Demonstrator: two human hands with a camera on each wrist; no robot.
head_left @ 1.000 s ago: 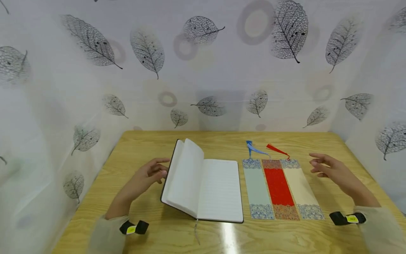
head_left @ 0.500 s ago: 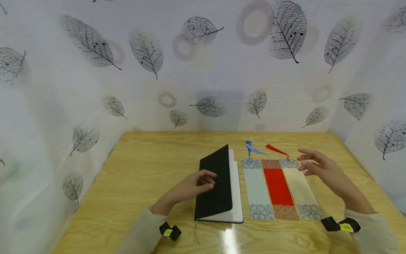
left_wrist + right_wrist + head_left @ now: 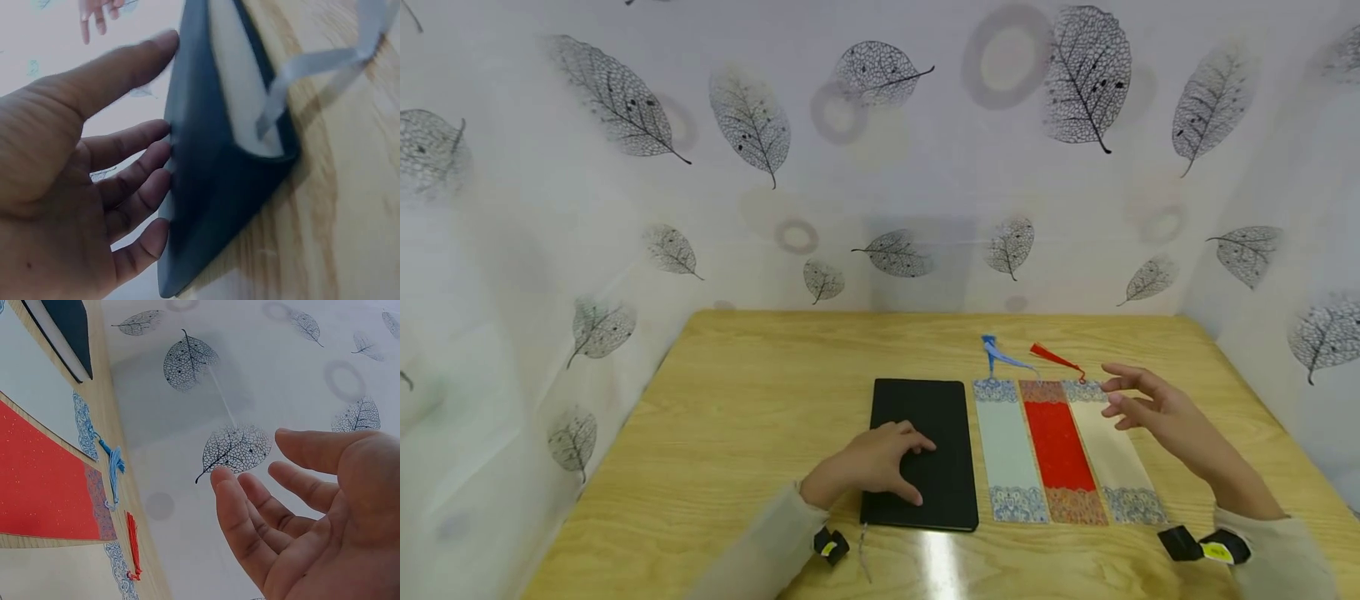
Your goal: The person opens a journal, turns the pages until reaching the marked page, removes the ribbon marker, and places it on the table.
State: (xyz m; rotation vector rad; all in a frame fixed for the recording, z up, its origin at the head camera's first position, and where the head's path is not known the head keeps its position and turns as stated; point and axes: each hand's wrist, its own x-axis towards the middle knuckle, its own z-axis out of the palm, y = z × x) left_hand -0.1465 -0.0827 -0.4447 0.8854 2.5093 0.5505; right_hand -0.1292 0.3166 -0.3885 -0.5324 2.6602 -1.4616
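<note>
A black notebook (image 3: 921, 408) lies closed on the wooden table in the head view. My left hand (image 3: 874, 458) rests on its cover, thumb and fingers spread. In the left wrist view the fingertips of my left hand (image 3: 81, 175) touch the dark cover (image 3: 200, 187), with the page edges and a grey ribbon marker (image 3: 319, 62) beside them. My right hand (image 3: 1157, 417) hovers, holding nothing, over the right side of the cream bookmark (image 3: 1112, 442); its fingers are loosely bent in the right wrist view. A red bookmark (image 3: 1060, 442) and a pale green bookmark (image 3: 1009, 450) lie alongside.
Blue tassels (image 3: 992, 354) and a red tassel (image 3: 1054, 356) trail from the bookmarks' top ends. The wooden table (image 3: 737, 400) meets a white curtain (image 3: 940, 183) printed with leaves at the back and sides.
The notebook has gone from open to closed as my left hand swung its left cover over to the right. My right hand has shifted slightly left, over the cream bookmark.
</note>
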